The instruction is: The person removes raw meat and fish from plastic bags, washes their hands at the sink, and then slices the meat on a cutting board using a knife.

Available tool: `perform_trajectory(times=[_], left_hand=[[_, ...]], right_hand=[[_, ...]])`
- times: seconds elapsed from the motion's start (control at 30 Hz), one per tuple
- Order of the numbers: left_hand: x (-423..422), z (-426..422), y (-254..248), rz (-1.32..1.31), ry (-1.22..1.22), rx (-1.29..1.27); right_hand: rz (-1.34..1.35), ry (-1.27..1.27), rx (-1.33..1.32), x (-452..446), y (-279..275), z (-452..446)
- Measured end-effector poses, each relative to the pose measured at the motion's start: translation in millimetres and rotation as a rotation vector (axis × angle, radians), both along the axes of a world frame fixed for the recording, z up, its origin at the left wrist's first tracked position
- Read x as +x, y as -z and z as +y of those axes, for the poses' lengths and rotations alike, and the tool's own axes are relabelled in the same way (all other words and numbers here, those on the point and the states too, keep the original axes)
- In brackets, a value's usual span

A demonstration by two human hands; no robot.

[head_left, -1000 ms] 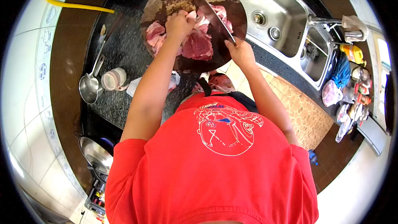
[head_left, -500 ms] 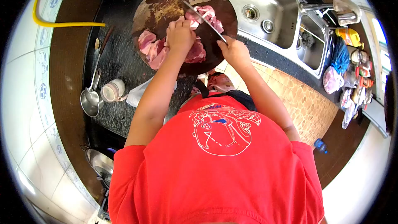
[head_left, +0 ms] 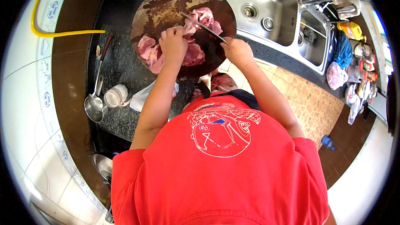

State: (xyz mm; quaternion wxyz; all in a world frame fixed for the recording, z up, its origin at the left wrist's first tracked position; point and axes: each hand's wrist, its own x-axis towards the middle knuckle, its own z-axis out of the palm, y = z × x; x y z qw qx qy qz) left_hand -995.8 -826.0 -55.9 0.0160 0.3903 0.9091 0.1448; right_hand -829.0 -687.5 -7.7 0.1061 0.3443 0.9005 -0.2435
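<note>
On the dark counter lies a round wooden chopping board with raw meat on it. My right hand grips the handle of a knife. Its blade slants up and left across the board, against one piece of raw meat. Fingers closed, my left hand holds the near end of that piece, left of the blade. More cut meat lies to the right of my left wrist, and another chunk sits at the board's left side. My left fingertips are partly hidden.
A double steel sink is set in the counter to the right. At left are a ladle, a glass jar and a white plastic bag. A yellow hose reaches in from the left wall. Bags and jars crowd the far right.
My left hand has shifted left, drawing its end of the meat away from the blade. The knife lies a little flatter, still in my right hand. The whole view has shifted slightly.
</note>
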Motion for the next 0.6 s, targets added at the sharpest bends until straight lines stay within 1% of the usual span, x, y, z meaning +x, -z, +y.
perform_trajectory(times=[0.03, 0.1, 0.17, 0.23, 0.33, 0.4, 0.43, 0.47, 0.5, 0.53, 0.6], left_hand=[[0.0, 0.2, -0.2, 0.000, -0.002, -0.001], [-0.4, 1.9, 0.8, 0.054, -0.017, 0.048], [0.2, 4.6, 2.7, 0.060, -0.052, 0.044], [-0.3, 5.7, 4.6, 0.070, -0.083, 0.039], [-3.5, 1.7, 13.8, 0.058, -0.085, 0.093], [-14.4, -5.4, 21.3, -0.152, 0.050, 0.345], [-15.3, -6.8, 8.5, -0.151, 0.050, 0.343], [-14.9, -11.5, -4.8, -0.201, 0.045, 0.425], [-13.8, -16.4, -14.4, -0.251, 0.040, 0.506], [-14.0, -21.8, -13.7, -0.252, 0.037, 0.501], [-16.6, -29.8, -12.1, -0.116, -0.086, 0.484]], right_hand=[[-0.003, 0.045, -0.067, 1.3, -1.7, 1.7], [-0.018, 0.063, -0.085, 4.2, 0.3, 0.4], [-0.029, 0.079, -0.103, 7.4, 1.9, 0.3], [-0.039, 0.120, -0.195, 11.6, 2.0, 2.8], [-0.026, 0.172, -0.261, 18.7, -3.0, 5.0], [0.026, 0.205, -0.259, 23.1, -6.6, 1.5], [0.114, 0.251, -0.226, 24.2, -6.7, 0.5], [0.200, 0.297, -0.194, 25.4, -6.3, -0.5], [0.254, 0.259, -0.156, 24.0, -9.7, -0.8], [0.252, 0.258, -0.162, 21.4, -13.3, -1.7], [0.277, 0.155, -0.081, 11.6, -20.0, -4.8]])
